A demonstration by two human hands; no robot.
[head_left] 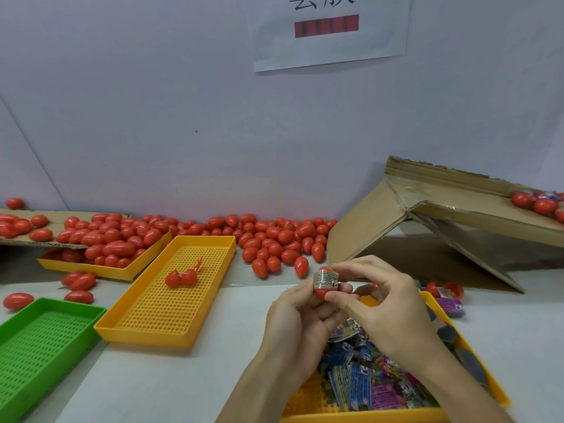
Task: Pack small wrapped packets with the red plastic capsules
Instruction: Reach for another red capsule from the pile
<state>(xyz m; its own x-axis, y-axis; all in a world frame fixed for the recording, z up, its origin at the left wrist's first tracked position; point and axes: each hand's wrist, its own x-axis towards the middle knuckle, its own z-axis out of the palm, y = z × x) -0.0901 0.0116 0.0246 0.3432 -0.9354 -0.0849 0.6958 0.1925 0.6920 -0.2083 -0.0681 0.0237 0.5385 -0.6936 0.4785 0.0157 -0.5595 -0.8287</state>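
- I see the pale grey bench (pixel 171 380) running to a plain wall, with a white paper sheet (pixel 331 35) stuck high on that wall.
- At the right, a brown cardboard box (pixel 427 227) lies tipped with its flaps open; a few red capsules sit on its upper flap.
- A loose heap of red egg-shaped plastic capsules (pixel 274 239) lines the foot of the wall, spilling over a flat cardboard sheet (pixel 55 228) at the left.
- A green perforated plastic tray (pixel 18 355) sits at the near left.
- Beside it is an orange perforated plastic tray (pixel 171 309) holding one opened red capsule (pixel 182 277), its two halves side by side.
- A second orange tray (pixel 91 269) behind it is piled with capsules.
- A third orange tray (pixel 476 355), under my forearms at the near right, holds a jumble of small printed foil-wrapped packets (pixel 366 383).
- My left hand (pixel 300 319) curls round the lower half of a red capsule (pixel 321 293), held above that tray's far end.
- My right hand (pixel 378 303) pinches with thumb and forefinger a silvery printed packet (pixel 326 279) that sits in the mouth of the held capsule.
- A purple packet (pixel 450 307) and another opened capsule (pixel 445 290) lie just beyond the tray's right edge.
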